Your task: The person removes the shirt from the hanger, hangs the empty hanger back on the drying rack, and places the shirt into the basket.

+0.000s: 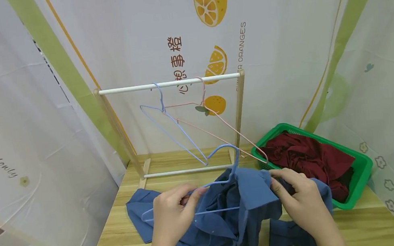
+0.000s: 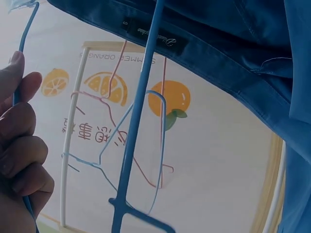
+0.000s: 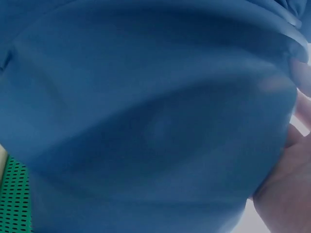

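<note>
My left hand grips a blue clothes hanger by one shoulder arm, its hook pointing up and away from me. Bunched over the table is a blue shirt with a collar. Thumb and fingers of my right hand pinch the shirt beside the collar. The hanger's far arm goes behind the collar cloth, while its bottom bar crosses in front of the folds. In the left wrist view a dark neck label shows inside the shirt. Cloth fills most of the right wrist view.
Behind stands a small rack with a white rail. A second blue hanger and a pink hanger hang from it. To the right, a green basket holds dark red cloth. Printed curtains surround the wooden table.
</note>
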The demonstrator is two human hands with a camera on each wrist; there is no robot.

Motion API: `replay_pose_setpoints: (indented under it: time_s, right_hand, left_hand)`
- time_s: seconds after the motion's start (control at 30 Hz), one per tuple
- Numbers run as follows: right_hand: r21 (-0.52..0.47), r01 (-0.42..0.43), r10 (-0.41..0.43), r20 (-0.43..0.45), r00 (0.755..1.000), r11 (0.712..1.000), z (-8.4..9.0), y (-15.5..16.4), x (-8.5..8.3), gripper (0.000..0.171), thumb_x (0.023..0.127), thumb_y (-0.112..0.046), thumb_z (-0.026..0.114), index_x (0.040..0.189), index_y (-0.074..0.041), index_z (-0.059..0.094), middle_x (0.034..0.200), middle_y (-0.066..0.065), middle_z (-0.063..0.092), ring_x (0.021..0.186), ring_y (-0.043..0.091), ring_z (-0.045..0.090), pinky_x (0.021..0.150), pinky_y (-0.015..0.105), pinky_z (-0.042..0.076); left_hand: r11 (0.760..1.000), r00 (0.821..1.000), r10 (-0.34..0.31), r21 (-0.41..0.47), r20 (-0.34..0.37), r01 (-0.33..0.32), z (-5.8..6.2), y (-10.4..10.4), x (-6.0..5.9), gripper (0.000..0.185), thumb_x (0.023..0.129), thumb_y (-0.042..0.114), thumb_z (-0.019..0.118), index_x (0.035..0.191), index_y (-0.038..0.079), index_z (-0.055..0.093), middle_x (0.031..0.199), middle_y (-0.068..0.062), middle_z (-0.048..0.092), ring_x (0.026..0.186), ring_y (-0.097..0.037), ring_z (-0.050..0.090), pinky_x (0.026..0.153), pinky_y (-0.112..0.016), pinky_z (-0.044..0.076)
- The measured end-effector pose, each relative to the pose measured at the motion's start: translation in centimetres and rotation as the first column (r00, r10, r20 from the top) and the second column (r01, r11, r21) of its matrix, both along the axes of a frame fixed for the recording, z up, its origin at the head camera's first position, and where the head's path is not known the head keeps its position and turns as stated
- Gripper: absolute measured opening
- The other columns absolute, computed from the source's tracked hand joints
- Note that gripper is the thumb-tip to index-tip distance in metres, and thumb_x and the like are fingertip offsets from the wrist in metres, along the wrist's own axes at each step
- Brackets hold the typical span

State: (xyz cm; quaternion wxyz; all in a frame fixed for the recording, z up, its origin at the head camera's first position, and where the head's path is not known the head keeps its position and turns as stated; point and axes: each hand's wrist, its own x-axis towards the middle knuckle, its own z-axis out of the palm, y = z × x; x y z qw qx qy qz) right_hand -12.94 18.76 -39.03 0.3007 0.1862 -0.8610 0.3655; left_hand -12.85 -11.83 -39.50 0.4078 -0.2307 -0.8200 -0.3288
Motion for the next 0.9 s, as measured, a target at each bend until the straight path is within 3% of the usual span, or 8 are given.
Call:
replay_pose_setpoints:
  time_s: [0.17, 0.37, 0.57, 0.77, 0.9]
  right_hand:
    - [-0.051, -0.042, 0.043, 0.008, 0.999, 0.998, 0.4, -0.2, 0.0, 0.037, 0.107, -0.003, 0.059, 0.141, -0.018, 0.067, 0.121, 0.0, 0.072, 0.101, -0.004, 0.059, 0.084, 0.01, 0.044]
    - [-0.123, -0.096, 0.09, -0.058, 0.994, 0.988, 1.1, -0.5, 0.2, 0.038, 0.106, 0.004, 0.056, 0.136, -0.014, 0.07, 0.132, 0.005, 0.069, 0.123, -0.009, 0.056, 0.102, 0.003, 0.038]
    - [-0.141, -0.168, 0.158, -0.079, 0.984, 0.976, 2.6, -1.4, 0.1, 0.04, 0.105, 0.005, 0.056, 0.135, -0.017, 0.072, 0.139, 0.004, 0.067, 0.13, -0.004, 0.057, 0.1, 0.006, 0.041]
    - [-0.08, -0.232, 0.24, 0.099, 0.966, 0.969, 4.7, -2.3, 0.3, 0.038, 0.107, -0.012, 0.064, 0.141, -0.028, 0.067, 0.148, -0.003, 0.064, 0.146, 0.012, 0.053, 0.112, 0.005, 0.035]
    - [0.002, -0.252, 0.245, 0.23, 0.942, 0.968, 4.6, -2.8, 0.4, 0.042, 0.105, -0.028, 0.071, 0.146, -0.033, 0.062, 0.153, -0.006, 0.06, 0.15, 0.023, 0.052, 0.118, 0.031, 0.047]
  left_hand:
    - [1.0, 0.999, 0.02, 0.022, -0.032, -0.02, -0.2, -0.4, 0.0, 0.014, 0.093, 0.029, 0.083, 0.081, 0.022, 0.08, 0.058, 0.015, 0.052, 0.053, 0.011, 0.028, 0.054, -0.005, 0.021]
    - [0.999, 0.999, 0.023, 0.037, -0.031, -0.022, -0.6, -0.6, -0.1, 0.018, 0.096, 0.033, 0.079, 0.084, 0.02, 0.081, 0.06, 0.014, 0.056, 0.053, 0.011, 0.028, 0.053, -0.005, 0.021]
    - [0.999, 0.999, 0.033, 0.034, -0.034, -0.032, -0.7, -0.5, 0.1, 0.012, 0.092, 0.028, 0.083, 0.083, 0.02, 0.081, 0.059, 0.014, 0.054, 0.053, 0.011, 0.028, 0.052, -0.005, 0.023]
    - [0.999, 0.998, 0.043, 0.03, -0.044, -0.042, -0.7, -0.5, 0.1, 0.017, 0.094, 0.033, 0.081, 0.083, 0.02, 0.081, 0.058, 0.014, 0.051, 0.053, 0.011, 0.027, 0.053, -0.005, 0.022]
    - [0.998, 0.998, 0.042, 0.041, -0.053, -0.039, -0.8, -0.5, 0.1, 0.015, 0.093, 0.032, 0.081, 0.083, 0.021, 0.081, 0.058, 0.014, 0.05, 0.053, 0.01, 0.028, 0.053, -0.005, 0.023]
